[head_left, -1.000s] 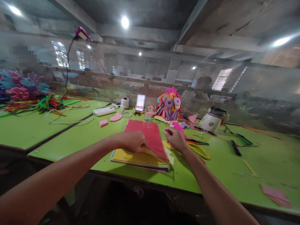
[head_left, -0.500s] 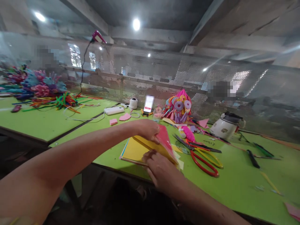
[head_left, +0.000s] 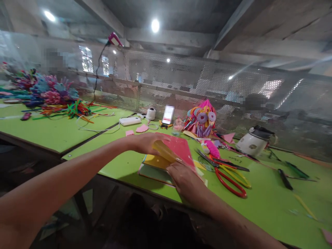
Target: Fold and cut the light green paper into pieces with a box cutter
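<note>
A stack of coloured sheets lies at the table's front edge, a glossy pink sheet [head_left: 180, 147] on top and a yellow sheet [head_left: 159, 162] showing below. My left hand [head_left: 145, 142] is closed on the stack's upper left part, where a yellow sheet bends up. At the front right side, my right hand [head_left: 184, 176] presses its closed fingers round the edge of the bent sheets. A pale green layer [head_left: 153, 175] shows at the bottom. Just right of the stack rest scissors with red handles [head_left: 230, 183] and another pair with yellow handles [head_left: 237, 175].
Behind the stack stand a lit phone [head_left: 168, 114], a white thread spool [head_left: 150, 113] and a colourful tasselled piece [head_left: 202, 119]. A white kettle [head_left: 253, 141] is at the right. Pipe cleaners [head_left: 75, 109] lie in a heap at the left. A perforated screen [head_left: 155, 79] borders the table.
My left hand has moved left and bends the yellow sheet up, with more of the pink sheet showing. The pale green layer now shows at the front. The view has shifted slightly.
</note>
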The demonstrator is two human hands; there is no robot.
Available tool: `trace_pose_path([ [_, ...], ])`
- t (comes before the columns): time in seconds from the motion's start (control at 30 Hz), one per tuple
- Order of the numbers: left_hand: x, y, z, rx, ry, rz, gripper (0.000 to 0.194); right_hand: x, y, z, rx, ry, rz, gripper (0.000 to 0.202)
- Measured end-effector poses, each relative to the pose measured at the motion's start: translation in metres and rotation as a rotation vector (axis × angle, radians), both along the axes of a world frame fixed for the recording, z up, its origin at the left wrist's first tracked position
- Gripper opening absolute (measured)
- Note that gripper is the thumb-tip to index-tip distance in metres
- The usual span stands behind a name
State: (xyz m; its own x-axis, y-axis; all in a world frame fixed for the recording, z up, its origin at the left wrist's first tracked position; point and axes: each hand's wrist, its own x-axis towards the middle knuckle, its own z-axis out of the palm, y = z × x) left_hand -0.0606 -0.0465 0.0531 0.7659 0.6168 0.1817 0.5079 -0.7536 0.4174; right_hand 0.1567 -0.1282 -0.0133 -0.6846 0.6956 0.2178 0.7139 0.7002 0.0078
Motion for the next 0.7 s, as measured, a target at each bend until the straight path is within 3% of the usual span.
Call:
trace_pose_path([
  [0.13, -0.018, 0.010, -0.025, -0.507, -0.399, -0.127, 0.073, 0.003, 0.005, 0.000, -0.029, 0.083, -0.022, 0.020],
  [0.23, -0.027, 0.015, -0.043, -0.719, -0.552, -0.144, 0.074, 0.006, 0.008, 0.002, -0.063, 0.193, -0.076, 0.024],
  [0.47, -0.026, 0.032, -0.058, -0.799, -0.619, -0.152, 0.069, 0.012, 0.021, 0.016, -0.156, 0.458, -0.191, 0.030],
  [0.7, 0.004, 0.061, -0.064, -0.641, -0.572, 0.095, 0.044, 0.021, 0.031, 0.017, -0.229, 0.618, -0.319, 0.032],
])
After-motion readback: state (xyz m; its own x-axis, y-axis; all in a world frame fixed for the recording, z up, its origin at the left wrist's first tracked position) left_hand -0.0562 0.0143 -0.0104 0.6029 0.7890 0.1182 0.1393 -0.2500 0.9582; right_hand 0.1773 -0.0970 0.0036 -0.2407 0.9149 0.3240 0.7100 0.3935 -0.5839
